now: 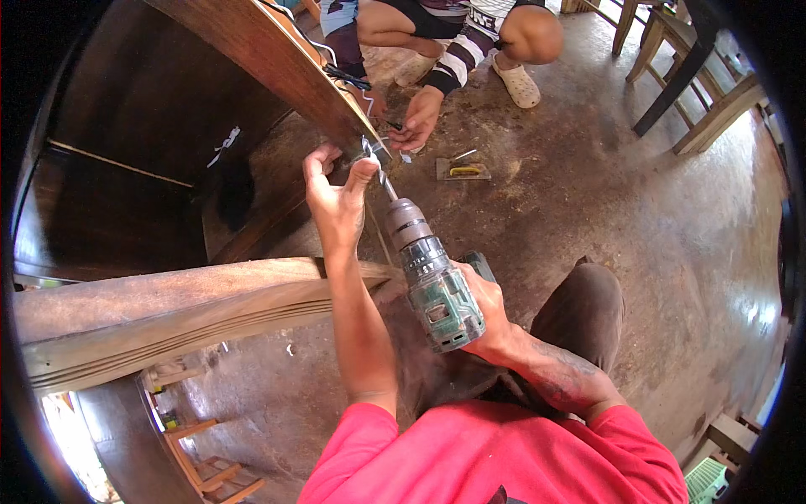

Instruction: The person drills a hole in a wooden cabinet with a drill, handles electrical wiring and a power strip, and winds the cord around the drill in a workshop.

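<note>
My right hand (487, 307) is wrapped around the handle of a green cordless drill (445, 307) with a brown chuck. A spiral drill bit (387, 186) points up and away toward the end of a long brown wooden panel (285, 76). Beside the bit's tip and the panel's end, my left hand (336, 197) is raised with thumb and fingers apart. Its thumb touches or nearly touches a small white piece (374, 158) at the bit; whether the bit is in the wood I cannot tell.
A co-worker's hand (420, 113) with a small dark item is close beyond the bit. A yellow-handled trowel (464, 171) lies on the floor. A curved wooden rail (185, 307) crosses at left, below a dark cabinet-like interior (126, 202). Wooden chairs (714, 105) stand at far right.
</note>
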`<act>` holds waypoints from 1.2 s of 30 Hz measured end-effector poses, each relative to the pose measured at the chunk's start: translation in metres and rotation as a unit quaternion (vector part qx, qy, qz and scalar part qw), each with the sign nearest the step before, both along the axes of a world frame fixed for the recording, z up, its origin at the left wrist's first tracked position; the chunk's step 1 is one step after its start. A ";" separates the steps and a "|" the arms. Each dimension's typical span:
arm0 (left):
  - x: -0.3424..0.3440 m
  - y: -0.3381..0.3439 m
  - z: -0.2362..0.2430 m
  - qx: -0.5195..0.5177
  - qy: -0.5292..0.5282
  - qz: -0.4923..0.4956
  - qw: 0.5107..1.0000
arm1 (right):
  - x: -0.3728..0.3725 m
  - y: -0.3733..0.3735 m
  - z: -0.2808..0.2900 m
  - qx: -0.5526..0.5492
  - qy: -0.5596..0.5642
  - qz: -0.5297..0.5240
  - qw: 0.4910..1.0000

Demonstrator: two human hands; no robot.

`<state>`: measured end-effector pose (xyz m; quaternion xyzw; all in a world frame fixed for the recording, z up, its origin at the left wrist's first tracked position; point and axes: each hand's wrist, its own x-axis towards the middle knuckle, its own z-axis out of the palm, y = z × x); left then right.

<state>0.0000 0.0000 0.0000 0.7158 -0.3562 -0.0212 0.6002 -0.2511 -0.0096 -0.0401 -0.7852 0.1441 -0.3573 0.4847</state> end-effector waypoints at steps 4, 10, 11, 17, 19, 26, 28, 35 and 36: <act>-0.003 0.000 0.002 0.005 -0.008 0.007 1.000 | 0.000 -0.001 -0.002 -0.023 -0.002 -0.002 1.000; -0.001 0.001 0.001 0.012 -0.015 0.012 1.000 | -0.001 0.000 -0.001 -0.009 0.004 0.002 1.000; -0.001 0.002 0.001 0.016 -0.017 0.013 1.000 | -0.001 0.000 -0.001 -0.007 0.003 0.004 1.000; -0.002 -0.001 -0.003 -0.003 -0.023 0.025 0.999 | -0.002 0.000 -0.004 -0.007 -0.002 0.000 1.000; -0.005 0.001 0.002 0.012 -0.024 0.026 0.999 | -0.002 0.000 -0.001 -0.004 -0.003 0.000 1.000; -0.004 0.002 0.003 0.020 -0.023 0.027 0.999 | -0.001 -0.001 0.000 -0.007 0.002 0.003 1.000; -0.005 0.000 0.000 0.015 -0.024 0.029 0.999 | -0.002 -0.001 0.001 0.002 0.013 0.005 1.000; -0.006 -0.001 0.001 0.004 -0.022 0.029 0.999 | -0.002 -0.002 -0.001 -0.007 0.005 0.008 1.000; -0.006 -0.001 0.002 0.004 -0.022 0.029 0.999 | -0.002 -0.002 -0.001 -0.006 0.005 0.008 1.000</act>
